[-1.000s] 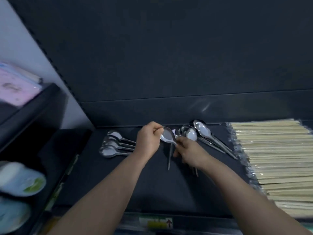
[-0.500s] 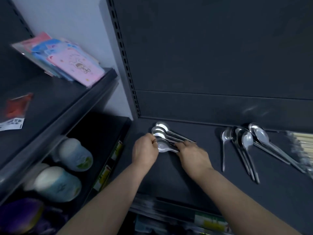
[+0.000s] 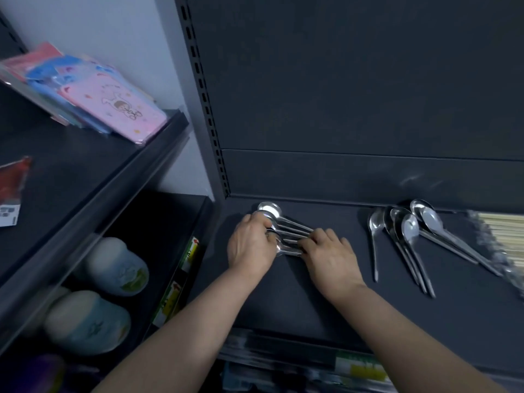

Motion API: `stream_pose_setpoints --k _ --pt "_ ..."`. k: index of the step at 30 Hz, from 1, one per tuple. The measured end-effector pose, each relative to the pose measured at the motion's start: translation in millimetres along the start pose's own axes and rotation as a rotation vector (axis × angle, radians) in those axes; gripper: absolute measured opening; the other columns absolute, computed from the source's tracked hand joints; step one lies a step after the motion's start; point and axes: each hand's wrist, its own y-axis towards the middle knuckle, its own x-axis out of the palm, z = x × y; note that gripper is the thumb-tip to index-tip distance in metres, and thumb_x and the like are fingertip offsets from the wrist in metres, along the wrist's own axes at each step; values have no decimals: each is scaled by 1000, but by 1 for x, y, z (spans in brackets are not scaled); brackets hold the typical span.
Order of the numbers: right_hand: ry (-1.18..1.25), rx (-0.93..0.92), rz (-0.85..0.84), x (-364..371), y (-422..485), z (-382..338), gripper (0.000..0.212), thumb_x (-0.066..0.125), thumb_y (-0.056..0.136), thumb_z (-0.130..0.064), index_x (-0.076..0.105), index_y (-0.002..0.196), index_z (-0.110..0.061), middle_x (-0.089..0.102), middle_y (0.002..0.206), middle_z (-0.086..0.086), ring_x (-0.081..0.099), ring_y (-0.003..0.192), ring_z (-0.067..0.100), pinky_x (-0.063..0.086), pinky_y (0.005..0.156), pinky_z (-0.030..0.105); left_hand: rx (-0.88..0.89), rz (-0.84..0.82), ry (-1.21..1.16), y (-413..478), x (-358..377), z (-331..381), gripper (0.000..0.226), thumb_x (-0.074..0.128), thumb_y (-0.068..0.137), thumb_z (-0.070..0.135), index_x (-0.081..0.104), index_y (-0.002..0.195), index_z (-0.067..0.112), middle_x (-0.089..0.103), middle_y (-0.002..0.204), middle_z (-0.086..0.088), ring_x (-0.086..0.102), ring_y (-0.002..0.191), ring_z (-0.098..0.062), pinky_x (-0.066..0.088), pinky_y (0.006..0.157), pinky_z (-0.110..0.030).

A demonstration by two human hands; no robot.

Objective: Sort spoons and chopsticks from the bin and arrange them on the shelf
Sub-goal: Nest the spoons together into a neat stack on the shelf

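Observation:
Several steel spoons (image 3: 285, 226) lie stacked side by side at the left end of the dark shelf (image 3: 312, 302), bowls to the left. My left hand (image 3: 251, 245) curls over their bowls and my right hand (image 3: 329, 252) covers their handle ends, fingers bent onto them. A second group of several spoons (image 3: 408, 231) lies loose further right, handles pointing toward me. Wrapped wooden chopsticks (image 3: 504, 231) fill the far right of the shelf, cut off by the frame edge.
A slotted upright post (image 3: 208, 114) bounds the shelf on the left. The neighbouring unit holds pink and blue packets (image 3: 113, 106) on an upper shelf and pale rounded containers (image 3: 116, 268) below. Price labels (image 3: 360, 367) run along the shelf's front edge.
Both hands carried a spoon from the middle group leftward to the left stack and now rest on that stack. The view swung left, so the chopsticks slid to the right edge.

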Motion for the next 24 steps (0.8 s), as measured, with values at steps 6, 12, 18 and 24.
stream_pose_setpoints --k 6,12,18,24 --pt "-10 67 43 -8 -18 48 29 87 53 -13 72 76 -22 60 76 0 58 70 25 46 57 33 111 -99 -33 3 25 49 15 61 88 19 63 102 26 64 105 7 62 99 -14 51 80 -31" --pt "-64 262 14 -20 -44 118 31 83 53 -7 74 79 -20 63 79 2 61 75 27 45 55 33 215 -269 -10 1 68 116 16 58 90 21 64 104 25 69 106 6 62 105 -18 50 85 -30" --pt "-51 370 -62 -21 -67 175 30 64 78 -10 70 105 -22 64 102 3 56 100 29 46 78 38 193 -231 -51 13 101 164 28 58 92 22 57 119 15 58 122 -5 58 112 -26 48 90 -36" --pt "116 374 -171 -16 -68 196 41 48 91 -14 55 129 -27 55 124 -2 46 119 23 40 95 36 75 -300 14 32 120 177 28 53 95 22 58 120 10 64 119 -13 59 110 -33 47 84 -35"
